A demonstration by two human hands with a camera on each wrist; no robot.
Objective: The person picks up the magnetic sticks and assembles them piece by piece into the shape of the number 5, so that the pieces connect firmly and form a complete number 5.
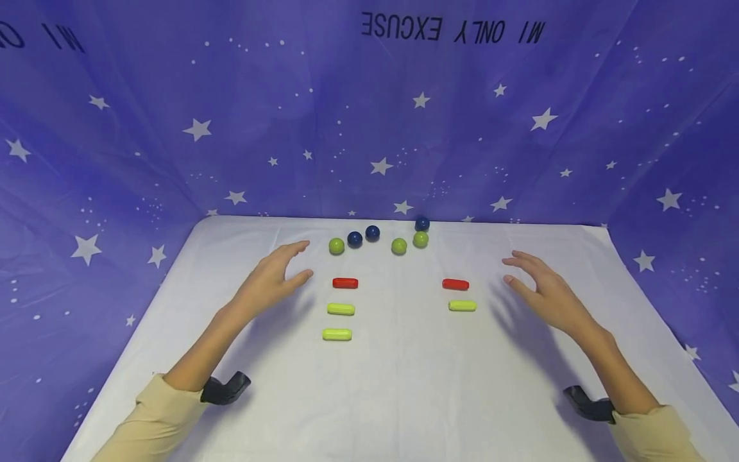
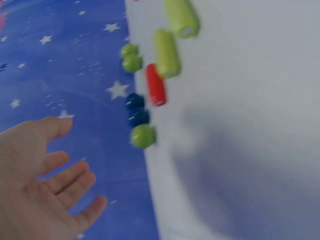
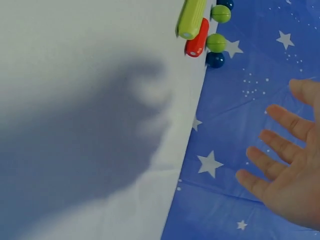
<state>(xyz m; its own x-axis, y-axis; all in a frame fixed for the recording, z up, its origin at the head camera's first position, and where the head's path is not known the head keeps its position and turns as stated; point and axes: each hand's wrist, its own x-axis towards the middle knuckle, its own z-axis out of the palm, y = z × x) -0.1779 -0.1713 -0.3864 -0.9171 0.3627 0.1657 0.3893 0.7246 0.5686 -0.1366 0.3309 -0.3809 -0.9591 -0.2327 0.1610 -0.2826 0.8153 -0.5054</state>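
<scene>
My left hand (image 1: 268,281) hovers over the left part of the table with relaxed fingers and nothing in it. Nearest to it is a red ribbed cylinder (image 1: 345,283), with a yellow-green cylinder (image 1: 341,309) and another yellow-green cylinder (image 1: 337,334) below. On the other side my right hand (image 1: 545,292), also holding nothing, is raised above the cloth, fingers loosely spread. To its left lie a second red cylinder (image 1: 455,284) and a yellow-green cylinder (image 1: 462,306). In the wrist views both hands, the left hand (image 2: 50,185) and the right hand (image 3: 287,160), touch no object.
Along the table's back edge sit green balls, one green ball (image 1: 337,246) at the left, and dark blue balls, one blue ball (image 1: 423,223) at the very edge. A white cloth (image 1: 398,385) covers the table. Purple star-printed curtains (image 1: 346,96) enclose the back and sides.
</scene>
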